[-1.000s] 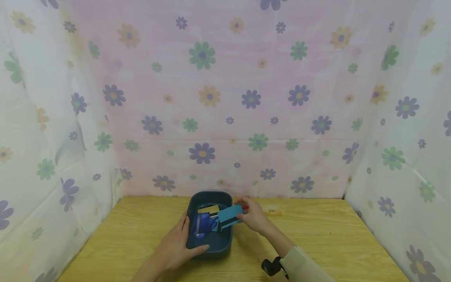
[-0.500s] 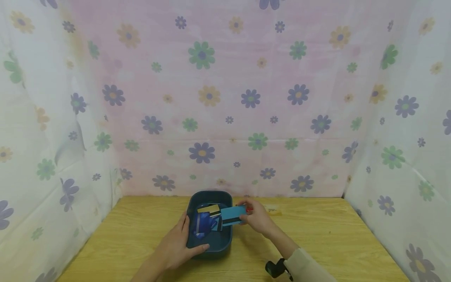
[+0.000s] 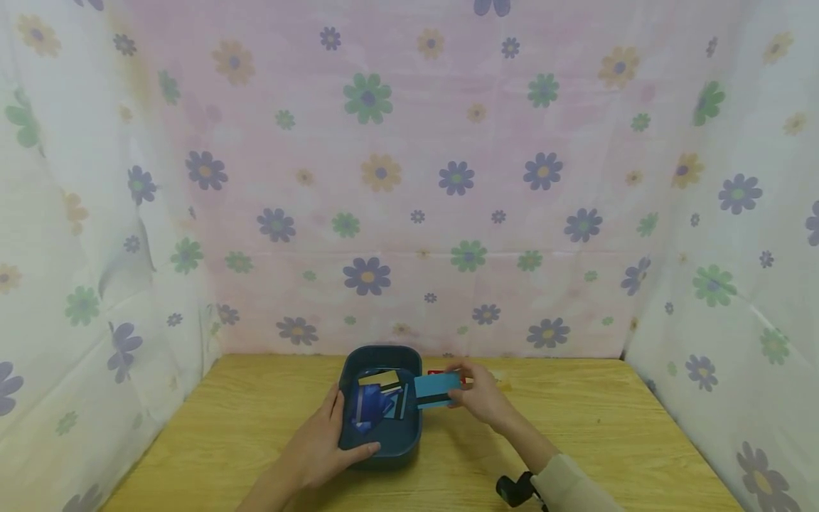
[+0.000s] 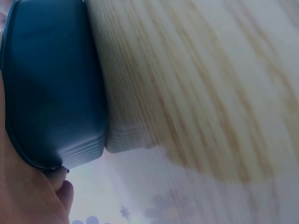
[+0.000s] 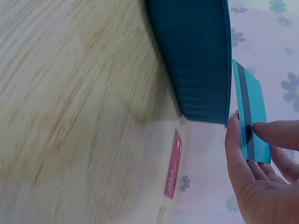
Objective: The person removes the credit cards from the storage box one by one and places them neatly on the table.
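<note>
A dark teal plastic bin (image 3: 392,442) stands on the table, and my left hand (image 3: 313,444) grips its left side, thumb over the near rim. In the left wrist view, fingertips (image 4: 60,179) curl under the rim. My right hand (image 3: 483,400) pinches a light-blue card (image 3: 436,390) with a black stripe, just off the bin's right edge; the right wrist view shows thumb and fingers on the card's end. Inside the bin lie a gold card (image 3: 376,380), a shiny dark-blue piece (image 3: 370,411) and another striped blue card (image 3: 397,407).
A red card (image 5: 173,165) lies on the wooden table (image 3: 608,427) to the bin's right, partly behind my right hand. Something yellowish (image 3: 505,386) lies further right. Flower-patterned cloth (image 3: 409,178) closes off the back and both sides.
My right hand has moved right with the blue card, from over the bin to beyond its right rim. The card has turned flatter to view. My left hand stays on the bin.
</note>
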Tool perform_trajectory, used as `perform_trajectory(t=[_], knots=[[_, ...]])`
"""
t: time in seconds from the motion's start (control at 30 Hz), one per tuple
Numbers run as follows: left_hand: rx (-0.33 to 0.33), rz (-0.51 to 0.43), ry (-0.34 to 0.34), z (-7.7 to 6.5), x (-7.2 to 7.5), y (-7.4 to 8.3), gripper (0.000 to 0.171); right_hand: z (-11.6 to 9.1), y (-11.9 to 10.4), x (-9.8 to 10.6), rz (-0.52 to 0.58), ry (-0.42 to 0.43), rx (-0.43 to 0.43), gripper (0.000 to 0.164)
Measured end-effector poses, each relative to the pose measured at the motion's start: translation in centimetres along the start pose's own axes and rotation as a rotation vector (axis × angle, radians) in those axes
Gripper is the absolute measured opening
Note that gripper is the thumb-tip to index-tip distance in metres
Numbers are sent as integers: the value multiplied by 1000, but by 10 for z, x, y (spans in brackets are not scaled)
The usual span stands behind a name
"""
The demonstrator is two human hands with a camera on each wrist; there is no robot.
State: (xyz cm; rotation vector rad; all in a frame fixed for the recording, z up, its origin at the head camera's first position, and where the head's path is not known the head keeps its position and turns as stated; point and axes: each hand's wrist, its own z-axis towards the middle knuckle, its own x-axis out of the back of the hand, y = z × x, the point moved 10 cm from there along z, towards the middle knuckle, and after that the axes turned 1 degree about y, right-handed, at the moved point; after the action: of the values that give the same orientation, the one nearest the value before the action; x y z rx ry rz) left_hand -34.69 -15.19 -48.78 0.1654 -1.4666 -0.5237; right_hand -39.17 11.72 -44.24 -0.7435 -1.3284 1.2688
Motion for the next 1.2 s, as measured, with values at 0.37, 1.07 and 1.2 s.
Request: perform_trajectory(t=[0.37, 1.07, 1.2], knots=[[-2, 2, 8, 1, 1, -1, 132, -9, 13, 34, -4, 18, -30, 38], [16, -13, -5, -1, -1, -1, 134, -27, 49, 111, -137, 109, -98, 40], [17, -10, 0, -1, 0, -1, 133, -25, 53, 126, -177, 133, -89, 40]])
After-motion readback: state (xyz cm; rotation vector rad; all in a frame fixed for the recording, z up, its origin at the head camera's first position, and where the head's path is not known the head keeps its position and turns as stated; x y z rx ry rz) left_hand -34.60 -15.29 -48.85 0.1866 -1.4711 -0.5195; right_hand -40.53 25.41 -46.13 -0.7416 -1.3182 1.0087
